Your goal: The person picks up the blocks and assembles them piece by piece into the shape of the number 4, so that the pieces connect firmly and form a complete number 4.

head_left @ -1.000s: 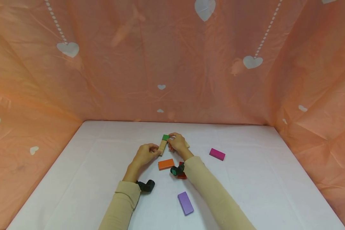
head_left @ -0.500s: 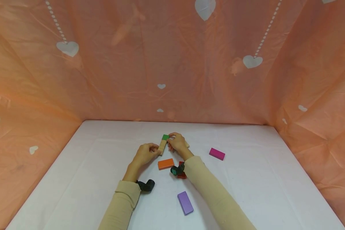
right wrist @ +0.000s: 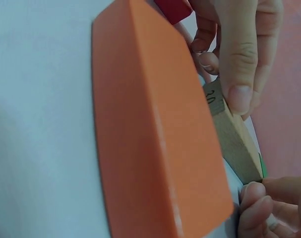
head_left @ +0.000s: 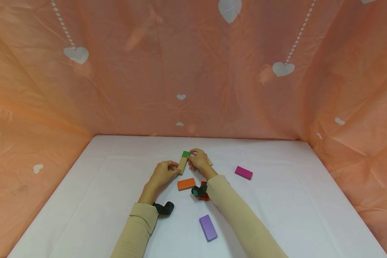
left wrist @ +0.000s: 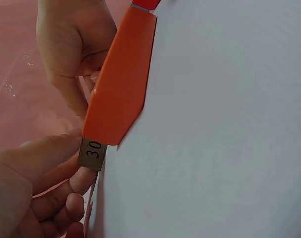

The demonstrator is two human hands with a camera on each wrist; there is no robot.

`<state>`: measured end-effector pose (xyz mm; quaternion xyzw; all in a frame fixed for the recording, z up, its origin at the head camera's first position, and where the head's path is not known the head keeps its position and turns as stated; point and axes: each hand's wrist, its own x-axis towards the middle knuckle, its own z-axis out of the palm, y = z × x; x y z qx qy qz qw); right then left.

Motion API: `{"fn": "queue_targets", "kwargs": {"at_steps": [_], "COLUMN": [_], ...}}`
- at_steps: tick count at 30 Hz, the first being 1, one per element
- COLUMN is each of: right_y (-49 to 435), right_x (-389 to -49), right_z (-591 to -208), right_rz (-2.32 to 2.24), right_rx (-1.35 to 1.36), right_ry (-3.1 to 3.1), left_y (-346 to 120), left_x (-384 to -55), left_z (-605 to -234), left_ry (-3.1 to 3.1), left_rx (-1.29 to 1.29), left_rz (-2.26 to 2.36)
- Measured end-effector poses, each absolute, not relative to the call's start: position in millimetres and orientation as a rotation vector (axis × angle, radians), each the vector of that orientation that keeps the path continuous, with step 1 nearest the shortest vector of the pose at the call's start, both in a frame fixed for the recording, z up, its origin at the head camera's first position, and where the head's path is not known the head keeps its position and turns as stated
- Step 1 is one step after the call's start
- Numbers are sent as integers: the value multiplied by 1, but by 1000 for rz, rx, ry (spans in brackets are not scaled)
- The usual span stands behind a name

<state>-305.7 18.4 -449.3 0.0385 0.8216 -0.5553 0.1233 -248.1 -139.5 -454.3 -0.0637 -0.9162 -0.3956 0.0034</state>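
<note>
A plain wooden block [head_left: 182, 165], printed with "30" on its near end, lies at mid-table. Its near end is pinched between the thumb and fingers of my left hand [head_left: 162, 172]. A green block [head_left: 186, 154] sits at the far end of the wooden one. My right hand [head_left: 199, 160] pinches the green block's right end between thumb and index finger; the right wrist view shows only a sliver of green near those fingertips. Just in front of both hands lies an orange block [head_left: 186, 184], which covers part of the wooden block in the left wrist view.
Partly hidden under the right wrist camera is a red block [head_left: 204, 197]. Another plain wooden piece [head_left: 210, 162] shows behind the right hand. A magenta block [head_left: 243, 172] lies to the right, a purple block [head_left: 208, 228] nearer. Orange cloth [head_left: 193, 71] surrounds the white table [head_left: 277, 215].
</note>
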Motion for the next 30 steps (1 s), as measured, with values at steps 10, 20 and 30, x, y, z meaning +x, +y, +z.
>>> {"fn": "queue_targets", "kwargs": {"at_steps": [10, 20, 30], "right_y": [20, 26, 34], "right_x": [-305, -300, -291], "right_z": [-450, -438, -437], "right_rz": [-1666, -1654, -1598], "right_rx": [137, 103, 37], "right_ry": [2367, 2379, 2449], "left_y": [-143, -154, -170], "left_x": [-247, -244, -240], "left_z": [-453, -447, -446], "left_ry": [-2889, -2852, -2854], "left_rx": [-183, -156, -174], "left_rz": [-1216, -1224, -1180]}}
